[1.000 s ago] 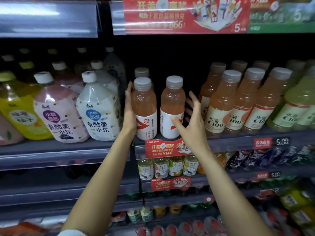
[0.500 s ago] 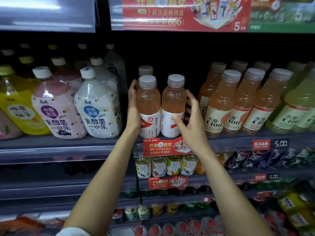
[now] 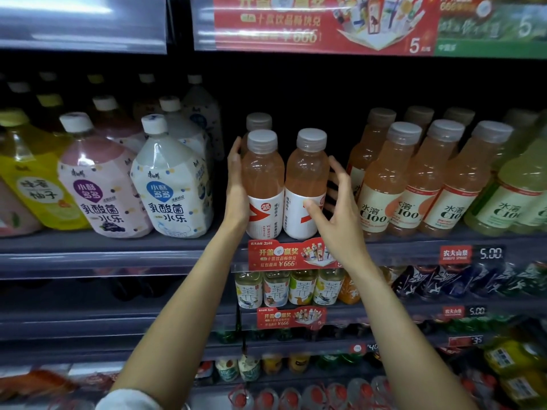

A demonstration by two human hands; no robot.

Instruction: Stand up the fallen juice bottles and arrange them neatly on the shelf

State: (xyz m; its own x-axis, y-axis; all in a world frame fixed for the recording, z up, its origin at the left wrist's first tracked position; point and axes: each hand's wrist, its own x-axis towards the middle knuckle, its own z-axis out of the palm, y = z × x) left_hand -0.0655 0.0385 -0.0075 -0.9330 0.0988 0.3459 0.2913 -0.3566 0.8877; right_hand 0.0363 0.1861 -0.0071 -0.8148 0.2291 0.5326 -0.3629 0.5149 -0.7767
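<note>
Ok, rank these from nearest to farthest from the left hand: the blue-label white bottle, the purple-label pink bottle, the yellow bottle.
From the left hand:
1. Blue-label white bottle, just to its left.
2. Purple-label pink bottle, further left.
3. Yellow bottle, at the shelf's left edge.

You have a dark open gap above and behind the two upright pink juice bottles. White pouch-shaped bottles crowd the left; C100 bottles press close on the right, with only a narrow slot between.
</note>
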